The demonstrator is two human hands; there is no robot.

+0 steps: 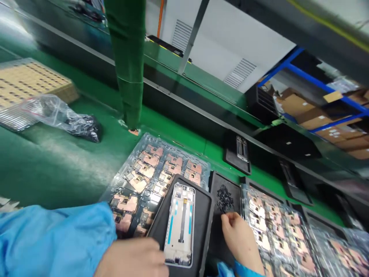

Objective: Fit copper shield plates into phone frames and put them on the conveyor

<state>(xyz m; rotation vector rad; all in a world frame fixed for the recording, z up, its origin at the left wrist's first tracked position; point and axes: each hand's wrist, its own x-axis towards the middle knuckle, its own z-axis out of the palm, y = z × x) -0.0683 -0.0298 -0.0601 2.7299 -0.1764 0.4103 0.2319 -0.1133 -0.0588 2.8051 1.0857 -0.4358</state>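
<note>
A phone frame (pixel 180 227) with blue strips and a dark flat cable lies in a black tray (pixel 200 209). My left hand (pixel 134 257) is at the lower left edge of the frame; it is smeared by motion, and its fingers do not show clearly. Up and to the right, a pile of small black parts (pixel 224 198) rests in a second black tray (pixel 215 184). My right hand (pixel 239 236) is at the pile's lower edge, thumb and finger pinched together. Whatever sits between those fingertips is too small to make out.
Clear plastic trays of circuit boards (pixel 144 167) lie behind and right of the phone frame. Further left are a plastic bag (pixel 66 115) and a beige tray stack (pixel 34 82). A green post (pixel 127 65) rises behind. Another phone frame (pixel 242 148) sits on the conveyor side.
</note>
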